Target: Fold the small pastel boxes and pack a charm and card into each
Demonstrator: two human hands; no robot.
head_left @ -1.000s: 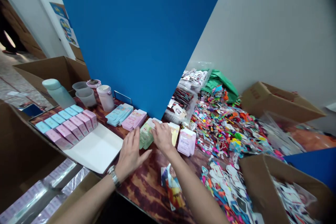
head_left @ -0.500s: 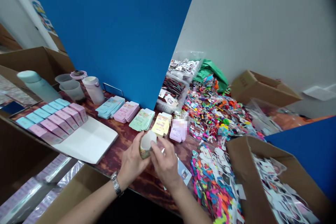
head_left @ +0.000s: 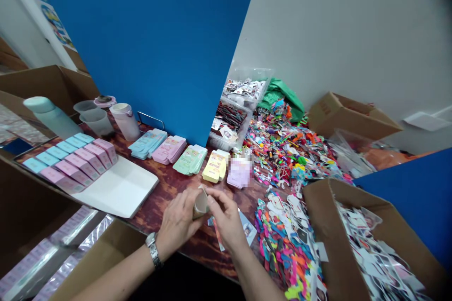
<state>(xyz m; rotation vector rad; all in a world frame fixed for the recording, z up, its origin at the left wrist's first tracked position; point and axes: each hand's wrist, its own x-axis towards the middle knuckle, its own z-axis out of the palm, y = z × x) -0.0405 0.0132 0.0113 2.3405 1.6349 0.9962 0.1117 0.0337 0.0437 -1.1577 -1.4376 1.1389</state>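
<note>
Two hands working: left hand [head_left: 180, 226] and right hand [head_left: 226, 220] clamped on a small cream cardboard sleeve [head_left: 201, 203], held up off the wooden table [head_left: 165, 188].

On the dark red wooden table [head_left: 160, 188] lie one white rectangular tray [head_left: 120, 187] and flat stacks of pastel cardboard boxes [head_left: 189, 160] near the far edge.

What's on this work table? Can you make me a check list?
Surface: dark wooden table with a white tray on it.
Job's things: small paper box held up; flat yellow boxes close by.
Clutter: heap of colorful paper tags to the right.
Hands: left hand with a watch, and right hand, both holding the box.
Cables: nothing seen.
Surroundings: blue wall, cardboard box full of cards.
</note>
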